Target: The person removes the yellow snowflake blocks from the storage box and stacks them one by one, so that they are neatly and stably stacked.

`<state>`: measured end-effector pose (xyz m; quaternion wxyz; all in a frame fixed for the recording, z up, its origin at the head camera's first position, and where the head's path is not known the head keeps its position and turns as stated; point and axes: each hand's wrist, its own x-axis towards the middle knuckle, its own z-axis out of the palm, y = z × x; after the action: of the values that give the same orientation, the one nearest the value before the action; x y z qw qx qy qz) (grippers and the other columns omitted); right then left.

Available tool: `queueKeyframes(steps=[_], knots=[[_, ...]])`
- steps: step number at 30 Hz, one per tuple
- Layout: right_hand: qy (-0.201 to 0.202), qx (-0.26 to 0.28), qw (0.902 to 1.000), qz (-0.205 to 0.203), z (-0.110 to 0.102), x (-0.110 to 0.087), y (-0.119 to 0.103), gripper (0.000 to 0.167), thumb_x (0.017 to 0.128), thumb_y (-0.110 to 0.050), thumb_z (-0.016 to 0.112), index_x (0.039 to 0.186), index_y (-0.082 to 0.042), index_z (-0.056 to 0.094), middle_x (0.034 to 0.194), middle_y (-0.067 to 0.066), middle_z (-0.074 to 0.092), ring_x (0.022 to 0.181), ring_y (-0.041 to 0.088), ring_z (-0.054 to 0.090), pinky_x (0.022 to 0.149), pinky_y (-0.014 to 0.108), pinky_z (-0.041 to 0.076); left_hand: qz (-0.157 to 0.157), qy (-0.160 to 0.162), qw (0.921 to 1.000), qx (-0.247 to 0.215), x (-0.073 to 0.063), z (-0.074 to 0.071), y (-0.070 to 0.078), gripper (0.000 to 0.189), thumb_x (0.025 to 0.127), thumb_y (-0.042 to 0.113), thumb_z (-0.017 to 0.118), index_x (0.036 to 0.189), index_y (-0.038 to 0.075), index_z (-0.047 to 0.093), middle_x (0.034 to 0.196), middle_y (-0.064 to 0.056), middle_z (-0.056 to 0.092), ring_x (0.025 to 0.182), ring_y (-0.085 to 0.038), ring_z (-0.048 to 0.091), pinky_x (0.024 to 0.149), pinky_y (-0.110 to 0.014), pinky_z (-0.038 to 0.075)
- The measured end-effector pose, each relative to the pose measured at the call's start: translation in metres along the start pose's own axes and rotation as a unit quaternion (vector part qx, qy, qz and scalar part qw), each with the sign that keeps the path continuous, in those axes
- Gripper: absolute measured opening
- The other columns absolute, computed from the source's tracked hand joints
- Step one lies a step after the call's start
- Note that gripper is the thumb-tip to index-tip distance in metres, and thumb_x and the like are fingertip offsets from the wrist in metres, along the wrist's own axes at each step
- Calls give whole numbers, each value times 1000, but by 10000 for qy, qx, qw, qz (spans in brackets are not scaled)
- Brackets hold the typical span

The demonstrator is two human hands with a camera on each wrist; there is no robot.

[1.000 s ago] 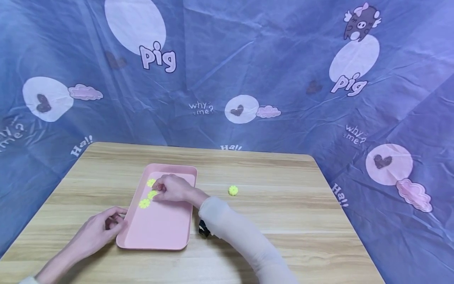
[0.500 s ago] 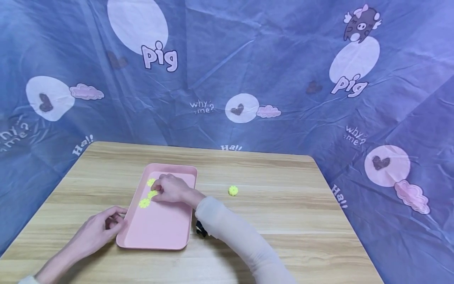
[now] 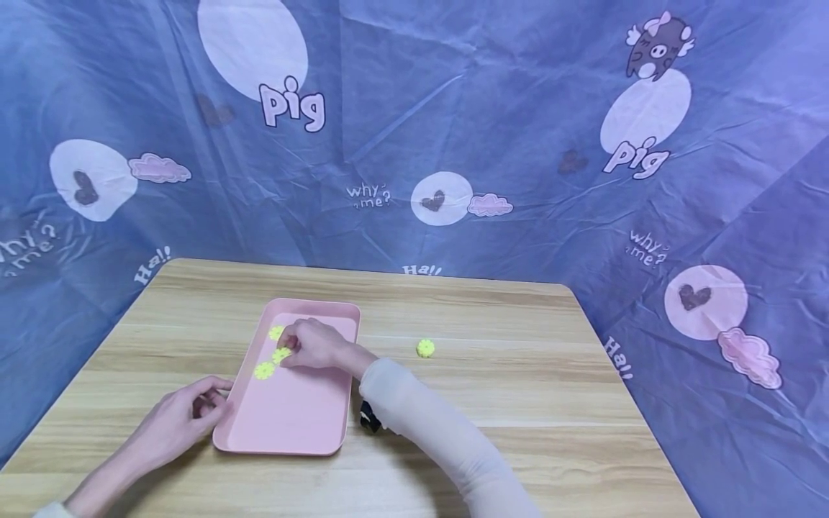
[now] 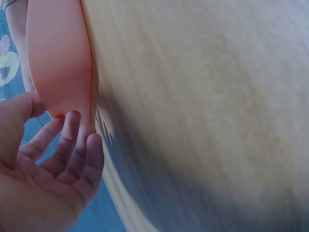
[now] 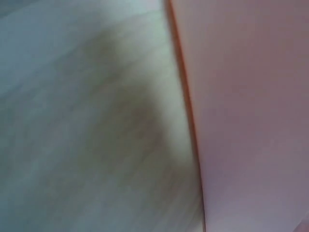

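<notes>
A pink tray [image 3: 291, 417] lies on the wooden table, left of the middle. At its near left side my left hand [image 3: 178, 417] holds the rim. In the left wrist view the thumb and curled fingertips [image 4: 71, 121] touch the tray's outer wall [image 4: 60, 53]. Over the tray, my right hand [image 3: 317, 344] pinches a small yellow flower-shaped piece [image 3: 281, 356], partly covered by the fingers. Two similar yellow pieces lie in the tray, a far one [image 3: 275, 333] and a nearer one [image 3: 264, 370]. The right wrist view shows only the tray's edge and blurred table.
Another yellow flower-shaped piece [image 3: 425, 348] lies on the table [image 3: 518, 403] right of the tray. A black object [image 3: 369, 417] shows under the right sleeve. A blue printed cloth [image 3: 388, 108] hangs behind and around the table.
The yellow piece at my right fingertips has shifted slightly to the right, and more of it shows. My left hand and the tray have stayed in place.
</notes>
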<state>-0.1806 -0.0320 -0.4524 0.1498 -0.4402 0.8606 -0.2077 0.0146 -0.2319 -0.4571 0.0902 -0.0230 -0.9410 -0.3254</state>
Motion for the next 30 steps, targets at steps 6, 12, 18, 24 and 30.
queueKeyframes(steps=[6,12,18,24,30], knots=[[54,388,9992,72,-4,-2,3,21,94,-23,80,114,-19,75,96,-11,72,84,-6,58,79,9,43,59,54,10000,-2,4,0,-3,18,90,6,77,107,11,74,81,14,64,69,10,49,62,-21,43],[139,546,9984,55,-8,-4,6,15,97,-20,76,112,-18,76,95,-8,76,80,-7,59,76,8,43,-20,-12,10000,24,8,-1,-5,17,91,7,76,108,10,74,82,12,65,69,10,49,62,-21,44],[219,710,9972,7,-13,-7,6,11,98,-18,74,109,-16,77,96,-5,77,80,-7,60,77,7,45,-48,-54,9999,73,11,-3,-6,18,91,8,76,108,8,74,83,10,66,70,10,48,63,-22,44],[348,911,9952,-20,-15,-13,7,10,97,-16,76,107,-14,78,94,-2,77,79,-6,61,76,8,48,-92,-79,9999,78,11,-3,-4,18,91,8,76,109,8,74,83,9,66,70,10,49,63,-22,44],[414,1318,9904,42,-19,-22,7,13,96,-13,77,109,-11,77,94,-1,76,78,-6,59,76,8,49,-134,-113,9998,63,11,-3,-4,17,92,8,75,109,8,74,84,8,67,70,10,49,63,-22,45]])
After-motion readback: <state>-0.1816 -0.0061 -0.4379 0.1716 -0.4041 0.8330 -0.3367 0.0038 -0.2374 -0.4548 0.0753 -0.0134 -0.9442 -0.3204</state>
